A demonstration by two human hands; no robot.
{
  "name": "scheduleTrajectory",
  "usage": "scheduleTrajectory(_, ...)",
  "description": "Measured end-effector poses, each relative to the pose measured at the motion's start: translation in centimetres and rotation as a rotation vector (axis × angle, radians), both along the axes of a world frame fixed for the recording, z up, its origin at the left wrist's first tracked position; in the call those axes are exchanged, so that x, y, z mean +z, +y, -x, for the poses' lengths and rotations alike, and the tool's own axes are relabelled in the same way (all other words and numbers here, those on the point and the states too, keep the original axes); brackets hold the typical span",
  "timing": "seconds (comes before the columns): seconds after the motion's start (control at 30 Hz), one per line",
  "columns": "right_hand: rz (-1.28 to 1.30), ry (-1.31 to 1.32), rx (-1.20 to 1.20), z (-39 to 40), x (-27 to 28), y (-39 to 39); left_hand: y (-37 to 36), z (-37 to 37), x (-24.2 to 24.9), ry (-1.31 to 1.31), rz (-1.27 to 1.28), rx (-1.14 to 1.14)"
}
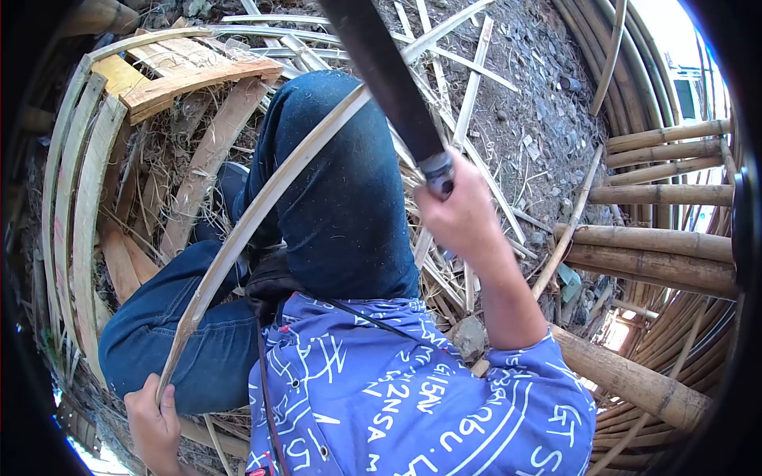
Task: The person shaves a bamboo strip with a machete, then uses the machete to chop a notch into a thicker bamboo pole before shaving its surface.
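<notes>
My right hand grips the handle of a long dark blade that is raised up and away from me. My left hand holds the near end of a long thin bamboo strip. The strip curves up across my right knee in blue jeans and runs on towards the top of the view. The blade crosses over the strip near the knee. I am seated, in a blue printed shirt.
Curved wooden slats and boards lie to my left. Thick bamboo poles are stacked at right, and another pole lies by my elbow. Split bamboo strips and shavings litter the dirt ground.
</notes>
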State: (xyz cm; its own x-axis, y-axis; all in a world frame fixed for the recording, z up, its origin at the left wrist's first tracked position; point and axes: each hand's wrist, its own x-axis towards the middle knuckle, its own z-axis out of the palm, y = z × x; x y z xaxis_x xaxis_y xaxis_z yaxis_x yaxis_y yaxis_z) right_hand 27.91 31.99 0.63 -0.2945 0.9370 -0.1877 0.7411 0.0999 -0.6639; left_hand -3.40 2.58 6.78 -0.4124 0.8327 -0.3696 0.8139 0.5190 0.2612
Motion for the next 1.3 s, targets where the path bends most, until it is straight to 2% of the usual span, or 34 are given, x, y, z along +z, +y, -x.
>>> scheduleTrajectory(0.07, 0.025, -0.075, -0.107, -0.1, 1.1, 1.8, -0.1, 0.2, 0.0, -0.015, 0.016, 0.007)
scheduleTrajectory(0.17, -0.086, -0.15, -0.19, -0.1, 0.5, 3.7, 0.2, 0.3, 0.1, -0.043, 0.043, 0.018)
scheduleTrajectory(0.2, -0.013, -0.057, -0.196, 0.5, 0.6, 3.2, 0.3, 0.3, 0.2, -0.043, 0.048, 0.01)
scheduleTrajectory(0.3, -0.048, -0.031, 0.01, 1.9, 0.3, 0.9, 0.4, 0.3, 0.0, -0.032, -0.001, 0.004)
scheduleTrajectory(0.43, -0.146, 0.011, 0.079, 2.3, 0.3, 0.6, 0.3, 0.7, 0.1, -0.066, 0.03, 0.003)
scheduleTrajectory(0.53, -0.117, -0.142, -0.063, 2.1, 1.1, 2.8, 0.1, 1.2, 0.3, -0.064, 0.065, -0.024)
scheduleTrajectory(0.63, -0.074, -0.119, -0.165, 2.5, 0.3, 3.9, 0.3, 1.7, 0.7, -0.207, 0.2, 0.0)
scheduleTrajectory(0.73, -0.123, -0.098, -0.118, 3.2, 0.6, 2.9, -0.1, 2.2, 0.5, -0.198, 0.156, -0.004)
scheduleTrajectory(0.83, -0.08, -0.102, -0.048, 3.7, 1.1, 1.7, 0.3, 2.3, 0.6, -0.238, 0.22, 0.036)
scheduleTrajectory(0.97, -0.003, -0.095, -0.078, 3.9, 1.8, 1.1, 0.2, 2.2, 0.4, -0.197, 0.182, 0.02)
scheduleTrajectory(1.3, -0.016, -0.025, -0.05, 3.5, 1.5, 0.4, 0.4, 1.9, 0.4, -0.188, 0.182, 0.045)
